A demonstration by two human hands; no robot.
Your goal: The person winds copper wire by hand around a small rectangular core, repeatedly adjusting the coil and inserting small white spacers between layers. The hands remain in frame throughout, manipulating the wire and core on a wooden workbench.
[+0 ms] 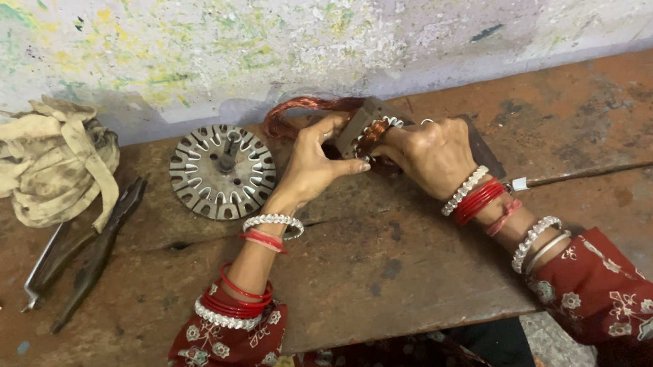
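Your left hand [314, 168] and right hand [432, 156] both clamp the copper coil [308, 109] on its winding block [361, 126] – coil still on block, slotted stator core [222, 172] beside it empty – insertion not begun

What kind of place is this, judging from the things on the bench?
Probably a small motor-winding or repair workshop. Both hands work a copper wire coil on a worn wooden bench, beside a slotted metal disc, pliers and a dirty rag.
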